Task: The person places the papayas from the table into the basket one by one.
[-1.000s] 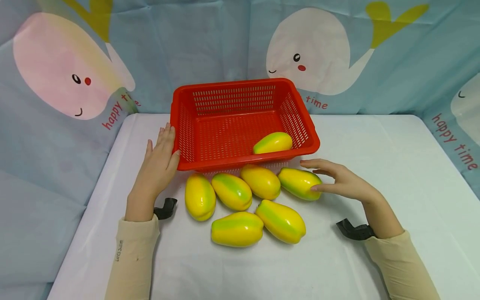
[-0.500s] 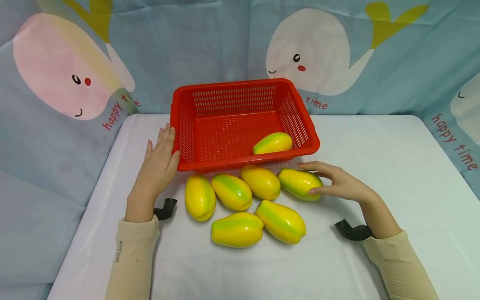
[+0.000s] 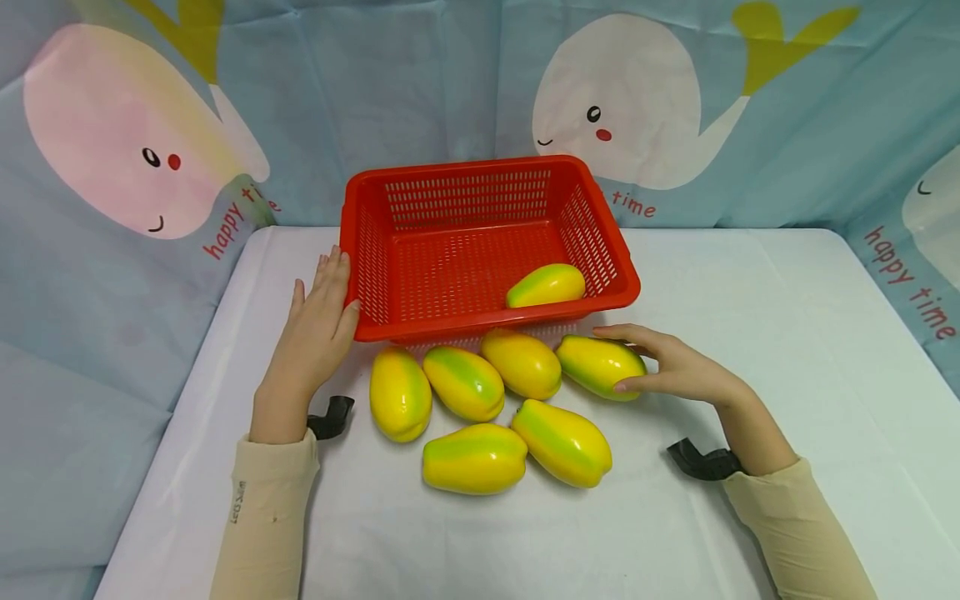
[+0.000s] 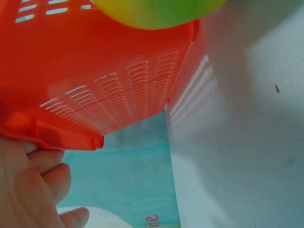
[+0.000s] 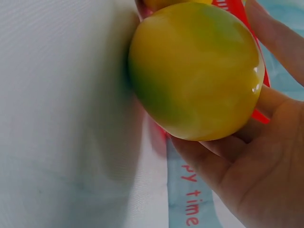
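Note:
My left hand rests against the left side of the red plastic basket, its fingers straight along the rim and its thumb at the front corner. Several fingers show below the basket's rim in the left wrist view. My right hand is curled round the end of the rightmost papaya, thumb on the near side and fingers on the far side. This papaya lies on the table, and fingers partly pass behind it in the right wrist view. One papaya lies inside the basket.
Several more papayas lie before the basket, among them a left one, a front one and a slanted one. A white cloth covers the table. A blue printed curtain hangs behind the basket.
My right hand has moved slightly left and closer round the rightmost papaya. My left hand, the basket and the other papayas stay where they were.

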Available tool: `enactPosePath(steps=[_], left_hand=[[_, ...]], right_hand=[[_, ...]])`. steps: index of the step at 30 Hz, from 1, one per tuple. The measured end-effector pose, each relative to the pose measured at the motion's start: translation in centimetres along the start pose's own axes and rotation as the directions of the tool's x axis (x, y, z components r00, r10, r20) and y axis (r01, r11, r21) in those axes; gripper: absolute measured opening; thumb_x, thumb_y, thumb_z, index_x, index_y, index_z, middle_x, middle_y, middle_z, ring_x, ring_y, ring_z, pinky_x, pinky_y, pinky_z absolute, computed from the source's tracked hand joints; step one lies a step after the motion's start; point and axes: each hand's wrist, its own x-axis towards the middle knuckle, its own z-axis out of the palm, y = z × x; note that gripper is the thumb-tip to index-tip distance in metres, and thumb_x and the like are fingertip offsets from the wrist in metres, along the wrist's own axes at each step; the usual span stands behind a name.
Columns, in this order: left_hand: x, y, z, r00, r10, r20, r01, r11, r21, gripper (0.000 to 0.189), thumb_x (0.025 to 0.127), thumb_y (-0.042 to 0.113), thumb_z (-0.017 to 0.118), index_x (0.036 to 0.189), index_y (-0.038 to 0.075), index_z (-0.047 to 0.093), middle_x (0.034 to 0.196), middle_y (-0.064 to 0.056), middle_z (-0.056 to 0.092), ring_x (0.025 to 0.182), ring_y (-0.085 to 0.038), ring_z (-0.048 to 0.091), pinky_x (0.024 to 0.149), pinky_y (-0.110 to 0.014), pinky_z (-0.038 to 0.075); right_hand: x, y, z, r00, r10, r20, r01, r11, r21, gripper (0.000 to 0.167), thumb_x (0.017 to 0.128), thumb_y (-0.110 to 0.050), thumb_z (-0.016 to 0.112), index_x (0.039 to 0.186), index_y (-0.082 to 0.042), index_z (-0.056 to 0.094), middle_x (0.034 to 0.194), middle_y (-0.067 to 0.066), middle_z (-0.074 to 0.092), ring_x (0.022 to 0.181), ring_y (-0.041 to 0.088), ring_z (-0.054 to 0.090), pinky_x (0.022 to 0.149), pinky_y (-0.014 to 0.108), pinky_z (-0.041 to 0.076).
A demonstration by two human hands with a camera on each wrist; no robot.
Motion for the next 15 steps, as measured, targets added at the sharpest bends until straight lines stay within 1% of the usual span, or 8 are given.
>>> enactPosePath(steps=[4, 10, 15], left_hand=[[0.01, 0.02, 0.01, 1.0, -0.005, 0.004, 0.005, 1.0, -0.002, 0.062, 0.099, 0.026, 0.036, 0.152, 0.006, 0.011, 0.158, -0.007, 0.007, 0.144, -0.023, 0.004, 0.112, -0.055, -0.001], [0.0, 0.01, -0.01, 1.0, -0.006, 0.006, 0.006, 1.0, -0.002, 0.062, 0.099, 0.027, 0.035, 0.152, 0.007, 0.01, 0.158, -0.006, 0.006, 0.144, -0.023, 0.003, 0.112, -0.055, -0.001], [-0.04, 0.05, -0.07, 1.0, -0.005, 0.009, 0.005, 1.0, -0.003, 0.062, 0.099, 0.027, 0.036, 0.152, 0.007, 0.01, 0.158, -0.006, 0.006, 0.144, -0.023, 0.003, 0.112, -0.056, 0.0]], right_hand=[[0.1, 0.16, 0.13, 1.0, 0.024, 0.005, -0.024, 1.0, -0.007, 0.065, 0.083, -0.02, 0.073, 0.14, -0.012, 0.043, 0.139, 0.004, 0.046, 0.117, 0.019, 0.044, 0.098, 0.054, 0.036], [0.15, 0.18, 0.2, 0.999, 0.041, 0.014, -0.041, 0.999, -0.022, 0.066, 0.082, -0.022, 0.074, 0.14, -0.013, 0.043, 0.139, 0.005, 0.045, 0.117, 0.017, 0.044, 0.099, 0.052, 0.035], [0.2, 0.02, 0.17, 0.998, 0.049, 0.024, -0.048, 0.998, -0.043, 0.068, 0.081, -0.023, 0.075, 0.14, -0.014, 0.042, 0.14, 0.004, 0.045, 0.117, 0.016, 0.044, 0.101, 0.046, 0.037]])
